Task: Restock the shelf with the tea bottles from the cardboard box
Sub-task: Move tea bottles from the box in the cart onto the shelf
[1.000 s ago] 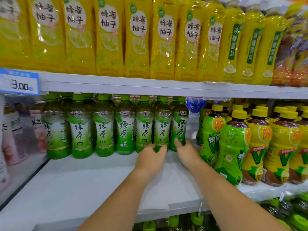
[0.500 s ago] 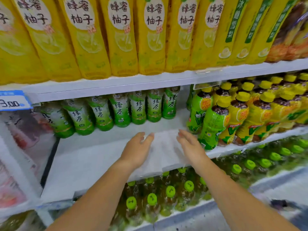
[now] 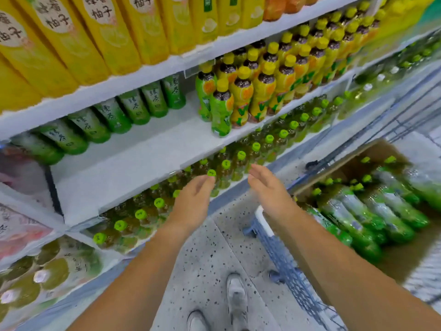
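Note:
A row of green tea bottles (image 3: 133, 108) stands at the back of the white middle shelf (image 3: 133, 163), whose front part is bare. At the right, a cardboard box (image 3: 343, 168) in a cart holds several green tea bottles (image 3: 362, 211) lying on their sides. My left hand (image 3: 193, 201) and my right hand (image 3: 267, 187) hover in front of the shelf edge, fingers straight and relaxed, holding nothing. Both hands are apart from the bottles and the box.
Yellow-capped juice bottles (image 3: 257, 91) crowd the right of the same shelf. Tall yellow bottles (image 3: 100, 32) fill the shelf above, green-capped bottles (image 3: 224, 163) the one below. A blue cart frame (image 3: 281, 256) stands by my right forearm on the speckled floor (image 3: 214, 254).
My hands have pulled back from the shelved green tea bottles to in front of the shelf edge. The view has tilted down and right, bringing the box into sight.

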A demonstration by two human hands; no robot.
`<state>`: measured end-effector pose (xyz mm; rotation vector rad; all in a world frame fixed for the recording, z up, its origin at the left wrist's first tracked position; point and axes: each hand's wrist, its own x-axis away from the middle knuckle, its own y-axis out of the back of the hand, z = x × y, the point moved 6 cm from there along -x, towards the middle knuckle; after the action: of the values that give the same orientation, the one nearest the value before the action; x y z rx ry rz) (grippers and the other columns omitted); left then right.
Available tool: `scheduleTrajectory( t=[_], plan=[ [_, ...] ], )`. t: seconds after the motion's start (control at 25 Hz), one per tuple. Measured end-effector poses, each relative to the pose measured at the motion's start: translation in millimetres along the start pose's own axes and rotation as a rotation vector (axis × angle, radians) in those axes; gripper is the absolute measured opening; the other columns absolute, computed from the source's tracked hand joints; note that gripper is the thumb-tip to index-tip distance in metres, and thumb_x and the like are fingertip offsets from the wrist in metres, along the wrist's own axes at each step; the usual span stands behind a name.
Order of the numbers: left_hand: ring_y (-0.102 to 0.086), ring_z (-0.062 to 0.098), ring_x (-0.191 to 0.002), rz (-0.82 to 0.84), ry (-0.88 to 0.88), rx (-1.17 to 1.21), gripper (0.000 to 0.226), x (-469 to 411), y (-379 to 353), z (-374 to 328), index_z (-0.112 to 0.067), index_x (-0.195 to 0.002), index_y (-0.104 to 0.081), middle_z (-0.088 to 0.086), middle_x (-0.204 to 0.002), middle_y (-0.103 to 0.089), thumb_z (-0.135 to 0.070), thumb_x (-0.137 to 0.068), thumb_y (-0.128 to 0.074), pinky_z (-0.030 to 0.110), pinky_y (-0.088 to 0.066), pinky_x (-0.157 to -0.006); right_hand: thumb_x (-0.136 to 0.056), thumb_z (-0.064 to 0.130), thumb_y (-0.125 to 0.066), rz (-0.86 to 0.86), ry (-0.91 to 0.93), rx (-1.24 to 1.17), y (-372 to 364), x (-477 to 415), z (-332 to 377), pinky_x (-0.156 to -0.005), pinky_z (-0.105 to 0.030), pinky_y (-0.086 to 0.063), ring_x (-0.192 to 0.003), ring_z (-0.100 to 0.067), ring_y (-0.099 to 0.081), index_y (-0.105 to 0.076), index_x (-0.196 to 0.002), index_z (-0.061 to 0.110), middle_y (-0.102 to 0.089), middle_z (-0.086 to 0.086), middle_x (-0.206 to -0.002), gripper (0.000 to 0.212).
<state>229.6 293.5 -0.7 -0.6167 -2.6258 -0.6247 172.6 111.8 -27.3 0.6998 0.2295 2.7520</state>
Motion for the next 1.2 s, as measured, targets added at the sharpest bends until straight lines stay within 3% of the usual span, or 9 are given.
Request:
scheduleTrajectory(
  t=[0.16, 0.32, 0.48, 0.6, 0.72, 0.92, 1.12, 1.2],
  plan=[
    [-0.047, 0.004, -0.121, 0.189, -0.025, -0.041, 0.042, 51.8, -82.6, -24.1, -0.025, -0.140, -0.052, -0.019, -0.124, -0.050, -0.044, -0.104, -0.042, 0.022, -0.032, -0.094, -0.103, 0.033, -0.047, -0.197, -0.094, -0.052, 81.3, 83.6, -32.5, -0.099, -0.024, -0.034, -0.137, -0.012, -0.042, -0.036, -0.152, 0.022, -0.042, 0.006, -0.152, 0.051],
    [-0.041, -0.002, -0.121, 0.358, 0.003, -0.075, 0.048, 95.1, -169.4, -38.4, -0.024, -0.144, -0.048, -0.021, -0.132, -0.044, -0.047, -0.103, -0.042, 0.022, -0.031, -0.095, -0.103, 0.029, -0.048, -0.322, -0.172, -0.101, 157.2, 150.4, -71.7, -0.101, -0.022, -0.034, -0.134, -0.010, -0.043, -0.039, -0.149, 0.018, -0.044, 0.001, -0.151, 0.048],
    [-0.047, 0.013, -0.132, 0.416, 0.034, -0.110, 0.058, 105.2, -258.9, -42.0, -0.024, -0.148, -0.045, -0.008, -0.149, -0.047, -0.057, -0.099, -0.043, 0.033, -0.036, -0.108, -0.103, 0.032, -0.048, -0.378, -0.234, -0.087, 229.9, 181.1, -116.1, -0.103, -0.026, -0.036, -0.130, -0.009, -0.046, -0.041, -0.148, 0.021, -0.047, 0.003, -0.147, 0.048],
    [-0.052, 0.012, -0.120, 0.372, 0.089, -0.101, 0.066, 99.2, -325.0, -44.6, -0.019, -0.145, -0.048, 0.000, -0.145, -0.052, -0.062, -0.096, -0.042, 0.030, -0.038, -0.100, -0.103, 0.036, -0.047, -0.331, -0.279, -0.069, 279.7, 177.8, -147.7, -0.100, -0.026, -0.035, -0.127, -0.008, -0.045, -0.039, -0.149, 0.023, -0.045, 0.006, -0.148, 0.049],
    [-0.048, 0.021, -0.132, 0.286, 0.188, -0.121, 0.084, 83.6, -374.7, -30.9, -0.024, -0.145, -0.045, 0.002, -0.148, -0.050, -0.079, -0.083, -0.035, 0.043, -0.037, -0.111, -0.103, 0.038, -0.046, -0.221, -0.296, 0.009, 321.2, 147.4, -181.2, -0.106, -0.027, -0.032, -0.136, -0.013, -0.042, -0.035, -0.152, 0.022, -0.042, 0.006, -0.152, 0.053],
    [-0.035, 0.021, -0.143, 0.232, 0.285, -0.112, 0.081, 39.7, -422.2, -4.4, -0.024, -0.154, -0.030, -0.003, -0.160, -0.032, -0.074, -0.091, -0.035, 0.045, -0.030, -0.117, -0.103, 0.040, -0.044, -0.065, -0.309, 0.262, 344.7, 69.5, -221.1, -0.115, -0.035, -0.028, -0.142, -0.018, -0.036, -0.029, -0.154, 0.020, -0.036, 0.000, -0.157, 0.057],
    [-0.047, 0.035, -0.131, 0.211, 0.349, -0.267, 0.072, -25.8, -455.7, 15.2, -0.007, -0.148, -0.034, 0.014, -0.147, -0.047, -0.061, -0.099, -0.035, 0.041, -0.039, -0.101, -0.102, 0.043, -0.042, -0.038, -0.300, 0.484, 353.2, 6.4, -258.5, -0.113, -0.040, -0.033, -0.139, -0.026, -0.042, -0.030, -0.153, 0.016, -0.041, -0.006, -0.154, 0.059],
    [-0.056, 0.038, -0.119, 0.220, 0.414, -0.324, 0.062, -43.0, -466.9, 24.3, 0.000, -0.141, -0.038, 0.018, -0.136, -0.056, -0.047, -0.101, -0.045, 0.037, -0.046, -0.081, -0.102, 0.041, -0.041, -0.088, -0.288, 0.573, 360.4, -9.1, -263.2, -0.102, -0.041, -0.042, -0.125, -0.030, -0.053, -0.036, -0.149, 0.015, -0.054, -0.009, -0.140, 0.054]
  ],
)
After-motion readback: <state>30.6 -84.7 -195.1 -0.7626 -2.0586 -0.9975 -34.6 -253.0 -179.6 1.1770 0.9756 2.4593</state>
